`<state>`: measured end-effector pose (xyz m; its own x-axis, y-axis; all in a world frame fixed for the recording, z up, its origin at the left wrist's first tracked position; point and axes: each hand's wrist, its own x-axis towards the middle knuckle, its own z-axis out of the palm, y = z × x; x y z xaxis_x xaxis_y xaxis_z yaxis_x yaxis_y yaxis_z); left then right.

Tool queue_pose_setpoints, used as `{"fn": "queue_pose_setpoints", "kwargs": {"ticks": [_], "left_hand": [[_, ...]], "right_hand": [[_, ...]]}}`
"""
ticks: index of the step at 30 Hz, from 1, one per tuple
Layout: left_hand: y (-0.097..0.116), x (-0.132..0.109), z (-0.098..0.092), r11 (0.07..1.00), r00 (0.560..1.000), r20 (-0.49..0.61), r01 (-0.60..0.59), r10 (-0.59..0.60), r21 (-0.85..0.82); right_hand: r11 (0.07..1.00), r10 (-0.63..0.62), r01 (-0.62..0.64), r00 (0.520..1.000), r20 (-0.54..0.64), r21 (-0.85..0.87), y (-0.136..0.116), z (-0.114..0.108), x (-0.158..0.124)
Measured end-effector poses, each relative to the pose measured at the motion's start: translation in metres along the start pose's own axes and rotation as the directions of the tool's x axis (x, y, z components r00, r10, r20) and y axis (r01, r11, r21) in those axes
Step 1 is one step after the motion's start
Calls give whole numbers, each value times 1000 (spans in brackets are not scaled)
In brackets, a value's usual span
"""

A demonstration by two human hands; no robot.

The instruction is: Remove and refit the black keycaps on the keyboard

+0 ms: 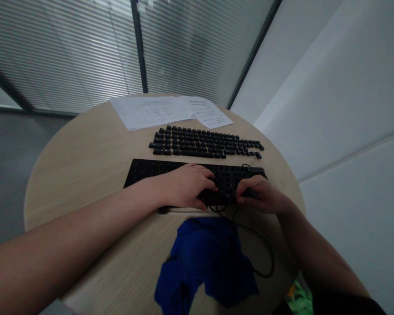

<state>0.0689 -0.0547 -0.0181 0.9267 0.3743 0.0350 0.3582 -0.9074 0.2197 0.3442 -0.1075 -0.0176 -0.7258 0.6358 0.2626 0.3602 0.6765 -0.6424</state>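
Note:
A black keyboard [144, 170] with its keycaps off lies on the round table, showing rows of bare key positions. Across its middle rests my left hand [192, 186], open, palm down with fingers apart and touching the board. Over the right part of the keyboard, my right hand [261, 192] is closed around a small dark handle-like object [249, 193], whose exact kind I cannot make out. Behind the keyboard, the removed black keycaps [200, 142] are laid out in rows like a keyboard layout.
Printed paper sheets [157, 111] lie at the table's far side. In front of the keyboard are a crumpled blue cloth [210, 258] and a looped black cable [269, 253]. The wooden table [68, 175] stands beside a white wall [357, 153] and blinds [85, 52].

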Motion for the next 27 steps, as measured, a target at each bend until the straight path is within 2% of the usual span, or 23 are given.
{"fn": "queue_pose_setpoints", "kwargs": {"ticks": [4, 11, 17, 27], "left_hand": [[1, 0, -1, 1000, 1000, 18, 14, -14, -9], [1, 1, 1, 1000, 1000, -9, 3, -3, -23], [0, 1, 3, 1000, 1000, -23, 0, -1, -14], [3, 0, -1, 1000, 1000, 22, 19, -19, -4]], "right_hand": [[999, -31, 31, 1000, 5, -11, 0, 0, 0], [998, 25, -25, 1000, 4, -64, -2, 1, -1], [996, 3, -4, 1000, -7, -84, -3, 1, -1], [993, -26, 26, 1000, 2, -116, -5, 2, -1]]}}
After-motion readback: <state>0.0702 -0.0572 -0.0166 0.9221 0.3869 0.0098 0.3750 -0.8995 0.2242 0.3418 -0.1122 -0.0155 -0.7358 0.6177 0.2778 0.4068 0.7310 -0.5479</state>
